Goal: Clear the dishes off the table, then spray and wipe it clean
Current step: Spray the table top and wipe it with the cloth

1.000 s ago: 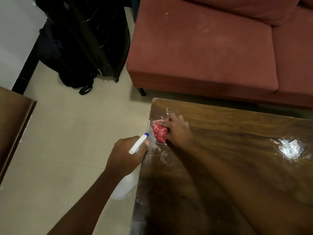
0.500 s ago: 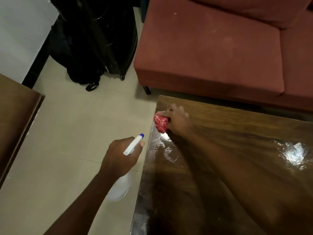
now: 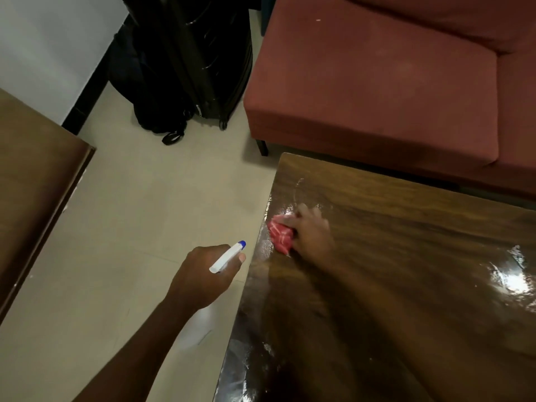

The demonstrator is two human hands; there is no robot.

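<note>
So no dishes anywhere on the part of the table (image 3: 406,256) that shows, so imo the clearing bit is done and this is the wipe stage. Right hand (image 3: 311,232) is pressing a bunched-up red cloth (image 3: 280,234) flat onto the wood right by the table's left edge, a bit back from the far-left corner – fingers look blurred, so it's prob mid-stroke, but they're clamped down over the cloth with the red wad poking out on the edge side. Makes sense to bunch it: more pressure on a small patch, and the edge strip is glossy and wet, so that's where the spray sits. Left hand (image 3: 203,278) is wrapped round the neck of the spray bottle (image 3: 227,253), thumb up by the blue-tipped nozzle, bottle body hanging blurry below the wrist. It's held off the table, out over the floor (image 3: 145,213) just beside the left edge – keeps it out of the cloth's path but close enough for another squirt w/o putting anything down. Nozzle points roughly toward the table. There's more wet sheen near the right side and along the near-left edge, so I'd guess plenty of wiping is left. Sofa (image 3: 377,82) sits just past the far edge, bags (image 3: 188,68) by the wall.
</note>
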